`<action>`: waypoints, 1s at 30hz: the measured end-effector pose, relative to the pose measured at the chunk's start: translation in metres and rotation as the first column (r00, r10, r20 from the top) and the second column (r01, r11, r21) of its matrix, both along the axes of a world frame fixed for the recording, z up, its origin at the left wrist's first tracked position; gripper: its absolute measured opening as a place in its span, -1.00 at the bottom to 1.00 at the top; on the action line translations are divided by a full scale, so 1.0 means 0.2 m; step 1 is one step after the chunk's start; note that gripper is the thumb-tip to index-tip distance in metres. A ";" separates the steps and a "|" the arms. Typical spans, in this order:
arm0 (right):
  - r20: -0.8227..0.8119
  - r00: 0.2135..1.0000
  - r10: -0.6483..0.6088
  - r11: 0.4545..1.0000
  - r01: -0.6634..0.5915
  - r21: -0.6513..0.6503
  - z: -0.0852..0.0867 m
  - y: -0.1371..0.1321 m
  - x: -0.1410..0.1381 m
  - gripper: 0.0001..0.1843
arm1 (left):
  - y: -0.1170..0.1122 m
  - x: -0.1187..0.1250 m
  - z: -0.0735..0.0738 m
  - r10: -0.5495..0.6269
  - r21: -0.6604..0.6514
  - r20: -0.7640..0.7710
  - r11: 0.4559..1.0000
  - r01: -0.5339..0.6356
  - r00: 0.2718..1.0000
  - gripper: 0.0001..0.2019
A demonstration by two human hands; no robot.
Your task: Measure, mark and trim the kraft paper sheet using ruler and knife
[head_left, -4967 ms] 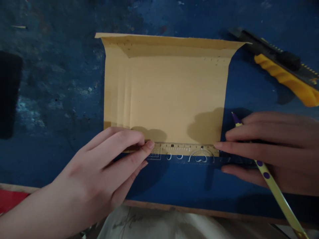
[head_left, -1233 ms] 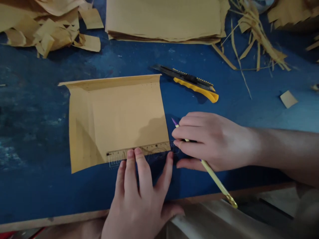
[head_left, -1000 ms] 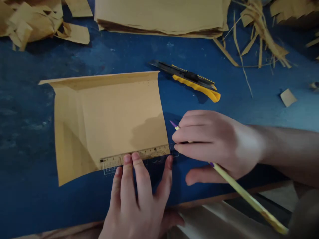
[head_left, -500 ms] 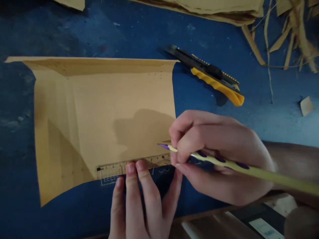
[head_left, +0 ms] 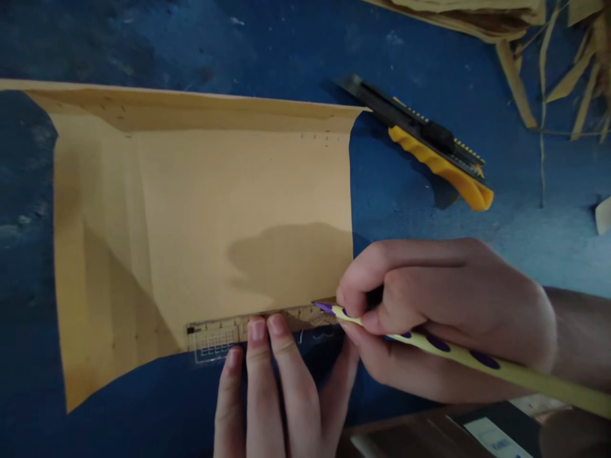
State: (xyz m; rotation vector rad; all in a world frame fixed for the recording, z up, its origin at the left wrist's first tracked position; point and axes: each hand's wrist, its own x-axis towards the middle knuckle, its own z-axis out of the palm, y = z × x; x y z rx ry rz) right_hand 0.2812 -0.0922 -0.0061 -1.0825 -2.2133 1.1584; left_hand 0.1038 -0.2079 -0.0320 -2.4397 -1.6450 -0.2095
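A creased sheet of tan paper (head_left: 248, 191) lies on the blue table, its far edge curled up. Along its near edge rests a clear plastic ruler (head_left: 217, 340). My left hand (head_left: 286, 394) presses the ruler with outstretched fingertips, its thumb partly hidden by my right hand. My right hand (head_left: 443, 312) pinches a yellow pencil (head_left: 458, 353) with purple spots. The pencil's purple tip is at the ruler's upper edge, over the paper; whether it touches I cannot tell. Small pencil marks show near the sheet's far corners and lower left.
A yellow and black utility knife (head_left: 429, 140) lies beyond the paper's right side. Stacked brown paper (head_left: 468, 16) and several cut strips (head_left: 573, 76) sit at the far right. A dark object with a white label (head_left: 494, 439) is past the table's near edge.
The pencil tip has come down from above the ruler to its upper edge, with my right hand lower. The left hand still presses the ruler. The view has shifted slightly.
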 end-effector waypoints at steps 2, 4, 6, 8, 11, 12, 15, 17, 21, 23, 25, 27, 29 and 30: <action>0.003 1.000 0.013 1.000 -0.013 0.004 -0.01 0.01 0.00 -0.71 | 0.01 0.00 0.01 -0.020 0.004 -0.018 1.000 0.020 1.000 -0.19; 0.000 1.000 0.019 1.000 -0.019 0.006 -0.01 0.01 0.00 -0.71 | 0.02 0.00 0.01 -0.038 0.014 -0.039 0.999 0.038 0.999 -0.19; -0.005 1.000 0.025 1.000 -0.025 0.008 -0.02 0.02 0.01 -0.71 | 0.02 -0.01 0.01 -0.042 0.022 -0.041 0.999 0.043 0.998 -0.18; -0.009 1.000 0.028 1.000 -0.028 0.004 -0.02 0.02 0.01 -0.71 | 0.01 -0.01 0.00 -0.034 0.019 -0.013 0.999 0.034 0.999 -0.21; -0.019 0.999 0.029 0.999 -0.029 -0.014 -0.01 0.01 0.01 -0.71 | 0.00 -0.01 0.00 -0.025 -0.008 0.023 1.000 0.025 0.999 -0.27; -0.023 0.999 0.028 0.999 -0.029 -0.019 -0.01 0.01 0.01 -0.71 | 0.00 -0.01 0.00 -0.025 -0.015 0.020 1.000 0.025 0.999 -0.26; -0.021 1.000 0.019 1.000 -0.019 -0.023 -0.02 0.01 0.00 -0.70 | 0.00 -0.01 0.01 -0.019 -0.014 -0.005 1.000 0.019 1.000 -0.20; -0.016 1.000 0.013 1.000 -0.014 -0.017 -0.02 0.01 0.00 -0.69 | 0.01 0.00 0.01 -0.015 -0.010 -0.010 1.000 0.015 1.000 -0.16; -0.006 1.000 0.009 1.000 -0.009 -0.008 -0.01 0.02 0.01 -0.69 | 0.02 0.00 0.02 -0.020 -0.005 -0.014 1.000 0.020 1.000 -0.15; -0.010 1.000 0.022 1.000 -0.022 -0.008 -0.01 0.02 0.01 -0.69 | 0.02 0.01 0.02 -0.017 -0.005 -0.021 1.000 0.017 1.000 -0.16; -0.021 0.999 0.024 1.000 -0.024 -0.014 -0.01 0.01 0.01 -0.69 | 0.01 0.01 0.02 -0.006 -0.005 -0.019 1.000 0.005 1.000 -0.15; -0.026 1.000 0.017 1.000 -0.018 -0.020 -0.01 0.01 0.01 -0.69 | 0.00 0.02 0.01 0.009 -0.007 -0.004 1.000 -0.009 1.000 -0.15; -0.024 1.000 0.016 1.000 -0.016 -0.020 -0.01 0.02 0.01 -0.70 | -0.01 0.02 0.00 0.021 -0.005 0.016 1.000 -0.021 1.000 -0.17; -0.017 1.000 0.019 1.000 -0.020 -0.021 -0.02 0.02 0.00 -0.70 | -0.02 0.02 0.00 0.026 -0.001 0.026 1.000 -0.026 0.999 -0.17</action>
